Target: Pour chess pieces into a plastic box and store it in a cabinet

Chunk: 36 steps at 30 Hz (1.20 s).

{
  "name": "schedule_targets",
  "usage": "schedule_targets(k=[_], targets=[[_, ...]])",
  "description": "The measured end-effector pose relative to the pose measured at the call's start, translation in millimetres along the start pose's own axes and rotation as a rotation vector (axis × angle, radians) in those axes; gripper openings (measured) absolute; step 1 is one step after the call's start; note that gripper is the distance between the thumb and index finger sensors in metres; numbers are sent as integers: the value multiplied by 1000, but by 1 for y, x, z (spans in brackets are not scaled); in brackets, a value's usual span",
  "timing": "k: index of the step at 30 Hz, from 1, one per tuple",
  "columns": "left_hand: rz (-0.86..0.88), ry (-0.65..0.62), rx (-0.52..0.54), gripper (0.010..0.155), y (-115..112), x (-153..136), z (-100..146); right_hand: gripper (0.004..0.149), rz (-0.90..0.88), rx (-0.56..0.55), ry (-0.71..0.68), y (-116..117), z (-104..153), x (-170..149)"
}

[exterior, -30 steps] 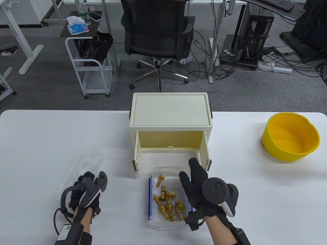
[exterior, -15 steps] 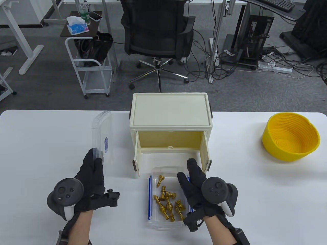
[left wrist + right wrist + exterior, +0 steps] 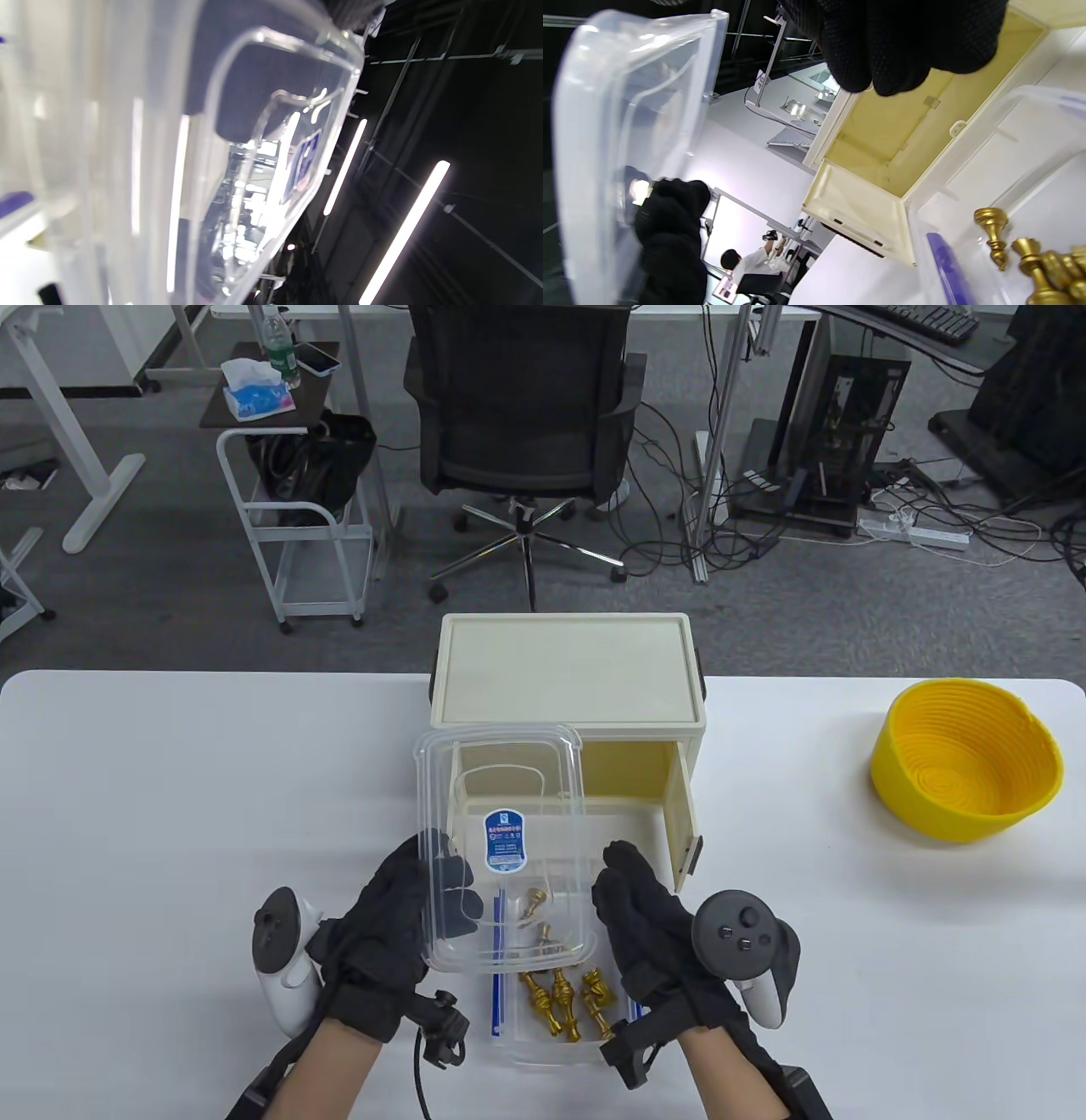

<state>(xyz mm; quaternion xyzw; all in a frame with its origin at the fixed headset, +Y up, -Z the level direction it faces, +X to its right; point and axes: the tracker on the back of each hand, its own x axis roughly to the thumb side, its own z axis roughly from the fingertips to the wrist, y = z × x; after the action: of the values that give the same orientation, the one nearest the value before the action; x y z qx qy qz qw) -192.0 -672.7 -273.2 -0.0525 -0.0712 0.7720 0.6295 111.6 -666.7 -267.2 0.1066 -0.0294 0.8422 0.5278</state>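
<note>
- Holding the clear lid [image 3: 501, 848] up over the plastic box [image 3: 551, 1044], the left hand [image 3: 390, 925] has its fingers clamped on the lid's near-left edge; the lid covers the far half of the box.
- Right hand [image 3: 653, 933] sits at the box's right side, fingers stretched out flat and apart, not gripping anything as far as I can see.
- Gold chess pieces [image 3: 564, 997] are piled inside the box, which is on the white bench [image 3: 170, 780] right in front of the cabinet [image 3: 567, 678].
- Cabinet's doors are swung open, inside looks yellowish.
- Yellow bowl [image 3: 967, 772] is way off at the far right of the bench.
- Left wrist view is mostly blurry lid [image 3: 237, 161], so not much to tell there.
</note>
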Motion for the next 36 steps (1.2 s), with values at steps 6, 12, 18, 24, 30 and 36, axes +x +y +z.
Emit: schedule_targets(k=[6,12,18,24,30,36], targets=[[-28,60,-4,53,-9,-17,-2,69,27,0,39,1,2,5],[-428,59,63,56,-10,-12,0,66,218,54,125,-4,-1,-1],[-762,172,-47,68,-19,-27,-6,67,427,192,243,-4,-8,-13],[-940,377,-253,74,-26,-54,-12,67,554,386,403,2,-15,-33],[-1056,432,-285,74,-34,-67,-9,66,588,514,490,12,-17,-52],[-1098,459,-308,75,-37,-74,-7,65,638,530,520,16,-18,-56]])
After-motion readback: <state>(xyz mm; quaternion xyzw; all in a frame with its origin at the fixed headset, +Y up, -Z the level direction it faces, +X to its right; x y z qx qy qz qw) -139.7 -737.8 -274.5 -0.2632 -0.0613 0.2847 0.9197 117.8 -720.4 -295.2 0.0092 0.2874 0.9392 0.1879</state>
